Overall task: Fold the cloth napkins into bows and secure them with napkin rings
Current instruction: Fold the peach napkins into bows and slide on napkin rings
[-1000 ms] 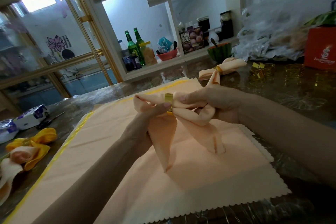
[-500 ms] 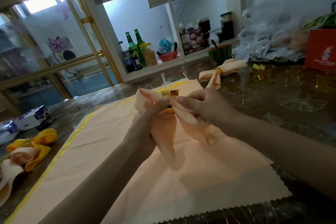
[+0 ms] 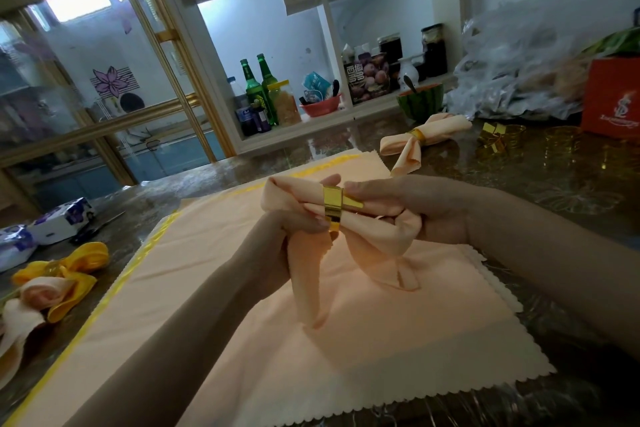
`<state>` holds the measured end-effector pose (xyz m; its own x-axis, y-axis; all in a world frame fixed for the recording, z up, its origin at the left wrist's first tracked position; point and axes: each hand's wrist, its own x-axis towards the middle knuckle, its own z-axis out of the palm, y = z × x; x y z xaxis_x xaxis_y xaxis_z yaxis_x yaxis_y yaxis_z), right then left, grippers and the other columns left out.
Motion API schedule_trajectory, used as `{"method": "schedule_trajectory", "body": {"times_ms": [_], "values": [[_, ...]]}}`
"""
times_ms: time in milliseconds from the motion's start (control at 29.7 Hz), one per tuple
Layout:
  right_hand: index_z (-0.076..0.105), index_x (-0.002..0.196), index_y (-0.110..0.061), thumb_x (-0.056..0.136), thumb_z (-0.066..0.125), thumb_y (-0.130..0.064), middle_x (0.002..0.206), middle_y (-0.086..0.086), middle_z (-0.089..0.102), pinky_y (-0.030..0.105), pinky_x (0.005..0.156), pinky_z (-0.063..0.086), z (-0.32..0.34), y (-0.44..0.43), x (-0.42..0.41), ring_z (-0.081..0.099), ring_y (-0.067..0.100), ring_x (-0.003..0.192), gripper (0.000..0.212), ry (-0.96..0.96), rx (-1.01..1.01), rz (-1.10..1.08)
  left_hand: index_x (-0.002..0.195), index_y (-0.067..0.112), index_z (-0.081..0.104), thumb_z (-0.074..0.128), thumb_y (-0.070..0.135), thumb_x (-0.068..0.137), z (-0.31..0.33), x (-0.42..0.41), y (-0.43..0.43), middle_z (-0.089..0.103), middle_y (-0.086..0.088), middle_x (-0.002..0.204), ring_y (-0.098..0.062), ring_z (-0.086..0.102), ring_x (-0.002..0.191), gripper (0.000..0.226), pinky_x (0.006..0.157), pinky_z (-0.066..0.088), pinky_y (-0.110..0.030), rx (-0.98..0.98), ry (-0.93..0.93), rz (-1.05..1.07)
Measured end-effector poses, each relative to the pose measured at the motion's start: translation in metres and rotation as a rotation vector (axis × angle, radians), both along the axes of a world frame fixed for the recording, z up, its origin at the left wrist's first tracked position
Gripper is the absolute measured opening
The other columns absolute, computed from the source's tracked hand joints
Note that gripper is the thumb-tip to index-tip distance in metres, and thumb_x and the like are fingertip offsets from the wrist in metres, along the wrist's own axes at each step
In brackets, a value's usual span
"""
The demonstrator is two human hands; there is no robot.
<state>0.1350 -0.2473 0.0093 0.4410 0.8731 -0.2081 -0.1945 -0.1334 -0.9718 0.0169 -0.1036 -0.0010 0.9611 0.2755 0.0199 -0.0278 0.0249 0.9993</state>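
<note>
A peach napkin bow (image 3: 377,236) is held above a flat stack of peach and yellow napkins (image 3: 346,357). A gold napkin ring (image 3: 333,205) sits round its middle. My left hand (image 3: 287,239) grips the bow's left loop and tails beside the ring. My right hand (image 3: 408,208) holds the right loop, thumb against the ring. Two tails hang down to the stack. A finished peach bow (image 3: 420,140) with a gold ring lies at the back right. Spare gold rings (image 3: 498,139) stand beyond it.
Yellow and peach finished bows (image 3: 52,284) lie at the left edge, near tissue packs (image 3: 52,225) and scissors (image 3: 100,225). A watermelon-patterned bowl (image 3: 420,102), plastic bags (image 3: 519,76) and an orange box (image 3: 611,97) crowd the back right. A shelf of bottles (image 3: 261,90) stands behind.
Both hands turned the bow level, and the ring now faces the camera at its middle. The right loop is spread wider under my right hand.
</note>
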Motion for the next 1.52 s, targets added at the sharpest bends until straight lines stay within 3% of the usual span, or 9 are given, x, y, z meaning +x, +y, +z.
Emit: {"method": "schedule_trajectory", "body": {"times_ms": [202,337,573,674,809,944,1146,1281,1517], "values": [[0.065,0.096,-0.009,0.056,0.073,-0.037,0.081,0.004,0.071,0.025,0.066,0.053,0.006,-0.001,0.006,0.064,0.015,0.077,0.049,-0.118,-0.026,-0.031,0.088,0.03,0.056,0.065,0.067,0.047,-0.005,0.013,-0.011,0.068,0.004,0.083,-0.014,0.064,0.087,0.056,0.063,0.051,-0.027,0.137,0.022,0.185],[0.064,0.1,-0.008,0.058,0.072,-0.039,0.081,0.003,0.07,0.021,0.056,0.051,0.006,-0.001,0.002,0.064,0.012,0.073,0.053,-0.21,-0.024,-0.02,0.083,0.02,0.059,0.064,0.051,0.049,-0.007,0.015,-0.009,0.07,0.007,0.059,-0.019,0.065,0.083,0.046,0.062,0.049,-0.028,0.071,0.049,0.219],[0.055,0.121,-0.02,0.067,0.068,-0.011,0.113,0.006,0.059,0.025,0.076,0.058,0.012,-0.014,0.013,0.06,0.021,0.102,0.057,-0.116,0.198,0.0,0.097,0.015,0.065,0.069,0.036,0.065,0.0,0.007,0.002,0.071,-0.01,0.081,-0.021,0.066,0.075,0.039,0.069,0.056,-0.034,-0.159,0.036,0.219],[0.055,0.121,-0.016,0.079,0.065,-0.007,0.1,0.004,0.06,0.02,0.069,0.057,0.003,-0.009,0.016,0.062,0.012,0.085,0.044,-0.182,0.223,-0.143,0.098,0.016,0.064,0.068,0.035,0.066,-0.001,0.01,-0.002,0.073,-0.008,0.079,-0.019,0.07,0.071,0.037,0.066,0.057,-0.033,-0.143,0.063,0.188],[0.058,0.11,-0.008,0.08,0.066,-0.008,0.091,0.007,0.064,0.025,0.064,0.058,0.001,-0.005,0.026,0.066,0.01,0.071,0.031,0.136,0.361,-0.341,0.11,0.016,0.063,0.07,0.049,0.06,-0.002,0.023,-0.009,0.074,-0.006,0.091,-0.017,0.071,0.083,0.06,0.069,0.056,-0.033,0.036,0.164,0.139],[0.055,0.111,-0.001,0.066,0.076,-0.019,0.117,0.019,0.06,0.048,0.094,0.05,0.002,-0.003,0.034,0.06,0.031,0.107,0.053,0.49,0.578,-0.445,0.107,0.017,0.063,0.065,0.055,0.063,-0.003,0.037,-0.016,0.074,0.0,0.079,-0.012,0.071,0.073,0.058,0.059,0.055,-0.026,0.12,0.132,0.212],[0.042,0.129,-0.02,0.065,0.081,-0.03,0.114,0.006,0.059,0.034,0.08,0.049,-0.02,0.001,0.028,0.058,0.022,0.102,0.076,-0.15,0.142,-0.345,0.11,0.011,0.061,0.068,0.039,0.08,-0.005,0.051,-0.03,0.072,-0.009,0.083,-0.013,0.069,0.06,0.041,0.059,0.055,-0.027,-0.229,0.138,0.35],[0.054,0.109,-0.02,0.083,0.065,-0.043,0.094,-0.001,0.059,0.025,0.06,0.043,-0.033,-0.011,0.025,0.056,0.013,0.081,0.037,-0.26,-0.04,-0.448,0.113,0.009,0.059,0.07,0.041,0.077,-0.012,0.067,-0.039,0.071,-0.011,0.082,-0.014,0.068,0.054,0.049,0.048,0.053,-0.025,-0.303,0.217,0.386],[0.055,0.122,-0.013,0.093,0.055,-0.033,0.108,0.007,0.063,0.026,0.057,0.04,-0.042,-0.014,0.076,0.059,0.018,0.088,0.035,-0.395,-0.002,-0.763,0.106,0.007,0.06,0.067,0.057,0.075,-0.006,0.134,-0.06,0.069,-0.008,0.078,-0.011,0.064,0.054,0.059,0.046,0.051,-0.017,-0.095,0.372,0.221]]}}
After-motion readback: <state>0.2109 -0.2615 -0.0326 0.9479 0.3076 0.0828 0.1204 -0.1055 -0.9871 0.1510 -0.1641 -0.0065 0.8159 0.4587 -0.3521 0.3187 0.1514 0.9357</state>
